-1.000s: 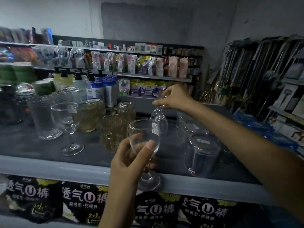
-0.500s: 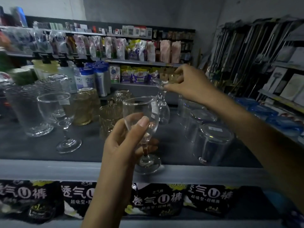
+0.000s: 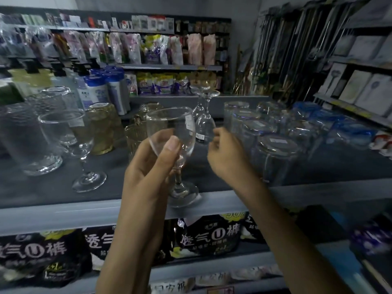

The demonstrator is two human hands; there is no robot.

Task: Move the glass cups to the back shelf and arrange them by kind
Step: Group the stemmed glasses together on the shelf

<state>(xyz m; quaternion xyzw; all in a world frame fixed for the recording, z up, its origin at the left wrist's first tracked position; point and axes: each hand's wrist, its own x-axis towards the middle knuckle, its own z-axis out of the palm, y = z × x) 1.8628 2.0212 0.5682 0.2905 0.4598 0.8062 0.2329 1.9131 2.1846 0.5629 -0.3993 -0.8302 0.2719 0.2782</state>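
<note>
The left hand [image 3: 148, 172] is gripping an upright wine glass [image 3: 171, 132] by bowl and stem above the shelf [image 3: 63, 213] front edge. The right hand [image 3: 227, 155], fingers curled, is hanging just beside an inverted wine glass [image 3: 204, 124] mid-shelf, and I cannot tell whether it has hold of it. Amber tumblers [image 3: 101, 128] and upturned clear tumblers [image 3: 273, 149] are flanking that glass.

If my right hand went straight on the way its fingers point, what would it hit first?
Most likely the upside-down wine glass standing just ahead of the right hand. The fingertips are right by its bowl, though depth is hard to judge here.
</note>
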